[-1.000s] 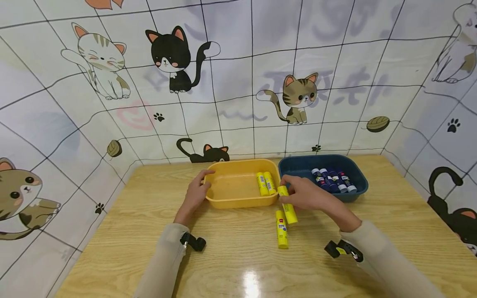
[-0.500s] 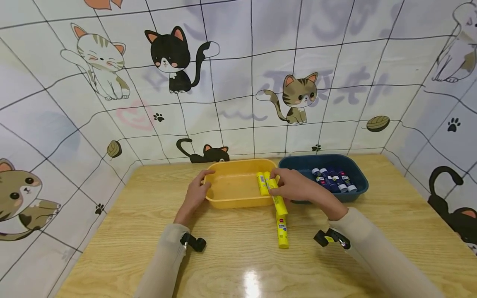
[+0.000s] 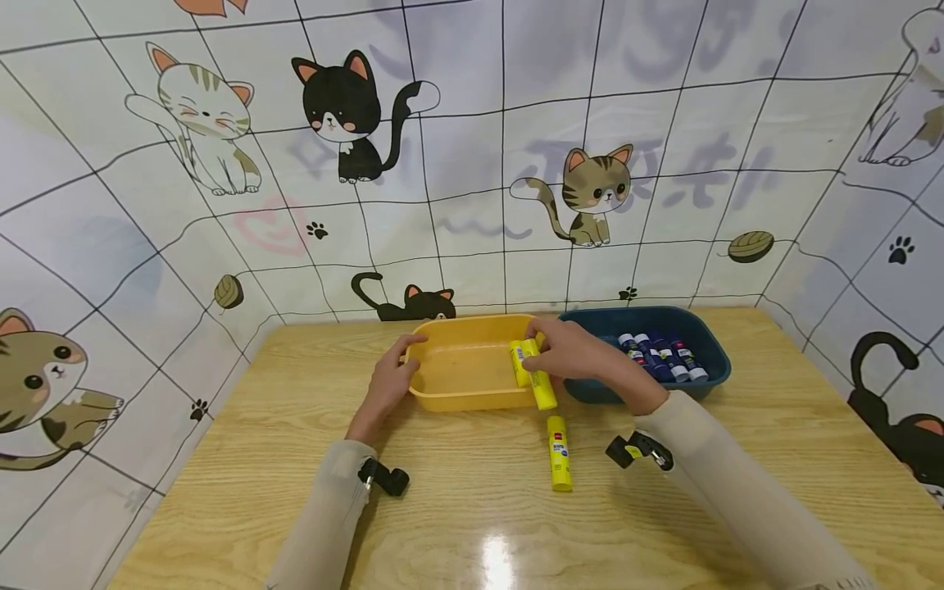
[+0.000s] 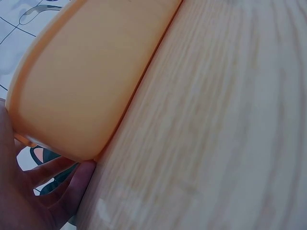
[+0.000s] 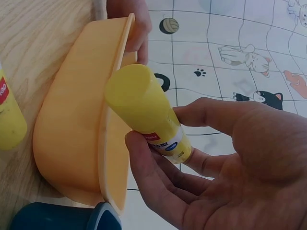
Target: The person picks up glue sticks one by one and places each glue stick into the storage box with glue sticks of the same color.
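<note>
My right hand (image 3: 575, 354) pinches a yellow glue stick (image 3: 542, 388) between thumb and fingers, tilted over the right end of a yellow bin (image 3: 472, 401). In the right wrist view the held glue stick (image 5: 148, 110) points one end toward the camera, its label partly covered by the fingers. My left hand (image 3: 388, 378) holds the bin's left end, fingers at its rim and wall. Inside the bin lies another yellow glue stick (image 3: 518, 360); the one beside it is hidden behind my right hand. One more yellow glue stick (image 3: 560, 459) lies on the table in front.
A dark blue bin (image 3: 642, 392) stands right of the yellow one, close against it, with several dark blue glue sticks (image 3: 667, 360) inside. The wooden table (image 3: 457, 492) meets a cat-patterned wall covering (image 3: 472, 205) behind the bins.
My right hand has carried the glue stick leftward and away from me, from between the bins to over the yellow bin's right end. My left hand stays at the bin.
</note>
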The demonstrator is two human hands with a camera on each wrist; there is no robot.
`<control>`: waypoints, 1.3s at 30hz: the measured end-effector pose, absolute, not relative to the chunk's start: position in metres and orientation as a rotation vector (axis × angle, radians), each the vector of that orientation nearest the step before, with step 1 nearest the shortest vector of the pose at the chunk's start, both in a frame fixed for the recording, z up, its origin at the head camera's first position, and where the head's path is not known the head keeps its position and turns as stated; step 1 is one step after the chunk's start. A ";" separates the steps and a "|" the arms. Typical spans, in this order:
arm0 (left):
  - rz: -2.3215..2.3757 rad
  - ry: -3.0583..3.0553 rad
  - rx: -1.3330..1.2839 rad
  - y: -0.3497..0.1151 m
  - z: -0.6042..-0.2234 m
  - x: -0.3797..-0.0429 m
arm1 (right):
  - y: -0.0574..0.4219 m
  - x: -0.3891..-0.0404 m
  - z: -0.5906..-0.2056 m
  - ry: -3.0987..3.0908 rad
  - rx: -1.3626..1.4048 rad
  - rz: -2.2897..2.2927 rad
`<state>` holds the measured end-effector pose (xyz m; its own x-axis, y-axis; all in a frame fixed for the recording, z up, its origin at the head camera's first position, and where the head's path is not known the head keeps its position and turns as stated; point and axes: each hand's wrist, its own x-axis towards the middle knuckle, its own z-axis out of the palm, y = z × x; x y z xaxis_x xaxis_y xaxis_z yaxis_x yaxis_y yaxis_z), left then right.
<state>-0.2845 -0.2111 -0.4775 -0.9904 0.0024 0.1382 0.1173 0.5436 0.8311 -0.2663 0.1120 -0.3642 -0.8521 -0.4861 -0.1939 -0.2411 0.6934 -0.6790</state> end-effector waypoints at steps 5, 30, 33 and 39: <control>-1.445 -2.649 -0.111 -0.212 -0.478 -0.285 | 0.108 -0.274 -0.364 2.534 -0.549 -0.966; -1.463 -2.646 -0.092 -0.210 -0.480 -0.284 | 0.091 -0.317 -0.368 2.458 -0.456 -0.961; -1.461 -2.644 -0.092 -0.210 -0.479 -0.284 | 0.087 -0.320 -0.369 2.459 -0.463 -0.960; -1.449 -2.651 -0.085 -0.210 -0.477 -0.284 | 0.077 -0.327 -0.369 2.469 -0.467 -0.936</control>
